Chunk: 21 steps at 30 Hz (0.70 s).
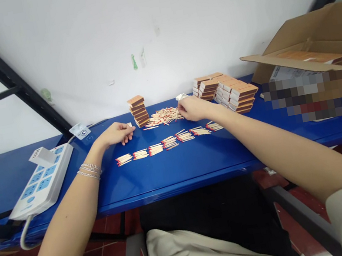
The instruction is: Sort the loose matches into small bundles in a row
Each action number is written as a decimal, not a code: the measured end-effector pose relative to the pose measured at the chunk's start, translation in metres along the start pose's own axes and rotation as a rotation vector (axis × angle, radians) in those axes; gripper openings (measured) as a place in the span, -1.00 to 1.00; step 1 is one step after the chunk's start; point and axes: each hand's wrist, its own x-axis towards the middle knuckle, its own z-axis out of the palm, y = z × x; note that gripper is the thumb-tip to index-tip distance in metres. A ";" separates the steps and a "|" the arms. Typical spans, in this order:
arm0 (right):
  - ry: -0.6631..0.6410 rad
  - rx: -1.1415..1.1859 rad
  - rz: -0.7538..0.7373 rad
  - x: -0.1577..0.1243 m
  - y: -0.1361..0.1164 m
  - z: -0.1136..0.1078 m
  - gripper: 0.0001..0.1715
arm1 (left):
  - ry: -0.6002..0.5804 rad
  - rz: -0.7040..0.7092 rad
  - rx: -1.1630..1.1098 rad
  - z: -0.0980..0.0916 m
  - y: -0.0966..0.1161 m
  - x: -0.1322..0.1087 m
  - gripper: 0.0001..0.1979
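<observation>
My left hand (119, 133) is closed beside the stack of matchboxes (139, 112), with a small pale thing (130, 125) showing at its fingers; its kind is unclear. At the right edge of the heap of loose matches (165, 115), my right hand (194, 108) has its fingertips pressed together, and whatever they pinch is hidden. Just behind those fingers shows a white, tray-like piece (181, 97). Nearer to me, several small groups of red-tipped matches (170, 142) lie in a row across the blue table (172, 172).
A large block of stacked matchboxes (230, 89) stands behind my right forearm. Farther right is an open cardboard box (311, 41). On the left lie a white power strip (43, 181) with a plug in it and a small white device (80, 131). A wall rises behind the table.
</observation>
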 end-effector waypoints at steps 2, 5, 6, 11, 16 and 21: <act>0.032 0.059 0.017 0.000 0.004 0.000 -0.68 | 0.001 0.001 -0.001 0.000 -0.001 0.001 -0.67; 0.054 0.138 0.025 0.001 0.006 0.000 -0.57 | -0.005 0.011 -0.001 -0.001 -0.004 0.003 -0.67; 0.065 0.154 0.027 0.002 0.007 0.000 -0.55 | -0.008 0.013 0.002 -0.001 -0.005 0.004 -0.67; 0.169 0.245 0.076 0.004 0.010 -0.001 -0.63 | -0.011 0.016 0.013 -0.003 -0.008 0.005 -0.65; 0.105 0.366 0.147 -0.011 0.020 -0.019 -0.79 | -0.009 0.017 0.016 -0.002 -0.006 0.004 -0.65; -0.253 0.384 0.246 -0.032 0.031 -0.039 -0.87 | -0.005 0.000 -0.002 -0.001 -0.001 0.001 -0.64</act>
